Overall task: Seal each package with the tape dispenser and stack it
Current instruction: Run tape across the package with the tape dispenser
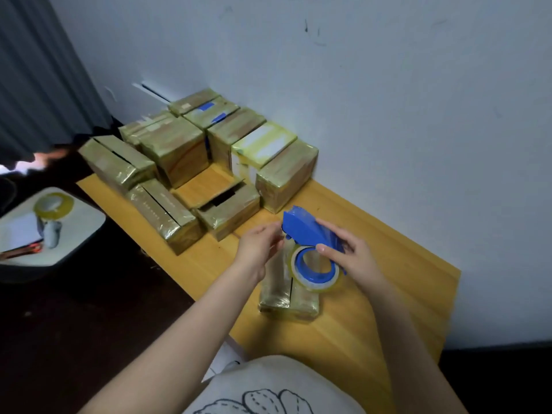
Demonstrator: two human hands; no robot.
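Dispenser (304,231) of blue plastic over glossy rectangular package (277,297).

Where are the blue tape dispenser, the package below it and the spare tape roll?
blue tape dispenser (301,231): head view, on its blue body.
package (274,294): head view, on its left top flap.
spare tape roll (66,208): head view, on its yellowish rim.

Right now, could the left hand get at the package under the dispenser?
Probably yes: the left hand hovers by the package, whose near end lies uncovered; only the dispenser, gripped by the right hand, hangs over its far part.
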